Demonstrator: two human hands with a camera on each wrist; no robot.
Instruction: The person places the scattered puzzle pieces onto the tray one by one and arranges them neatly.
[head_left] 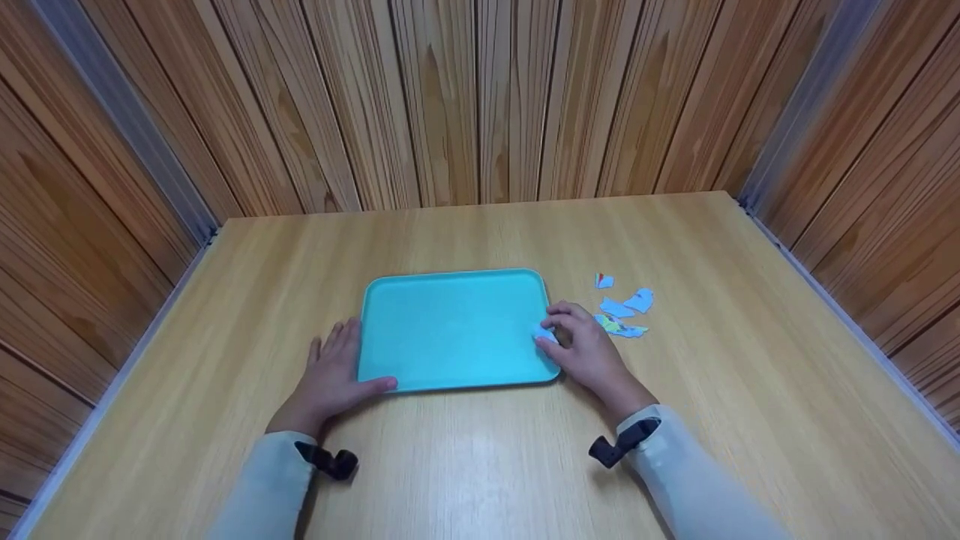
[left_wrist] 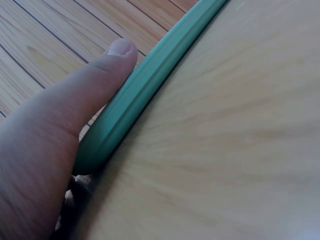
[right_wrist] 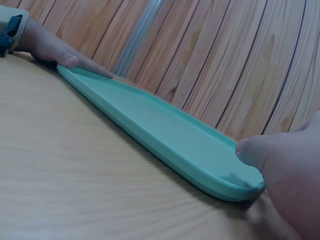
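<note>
A turquoise tray (head_left: 454, 330) lies flat on the table. My left hand (head_left: 334, 375) rests at its near left corner, fingers straight along the left edge and thumb over the near rim. In the left wrist view the thumb (left_wrist: 107, 70) lies against the tray's rim (left_wrist: 135, 95). My right hand (head_left: 585, 349) is at the tray's right edge and pinches a light blue scrap of paper (head_left: 541, 332) between thumb and fingers, just over the rim. The right wrist view shows the thumb (right_wrist: 255, 150) over the tray's near end, with the scrap hidden.
Right of the tray lie several irregular paper scraps: a small one with red on it (head_left: 604, 281), two light blue ones, one of them farther right (head_left: 640, 300), and a multicoloured one (head_left: 621, 327). Wood-panelled walls (head_left: 480, 105) stand behind the table and at both sides.
</note>
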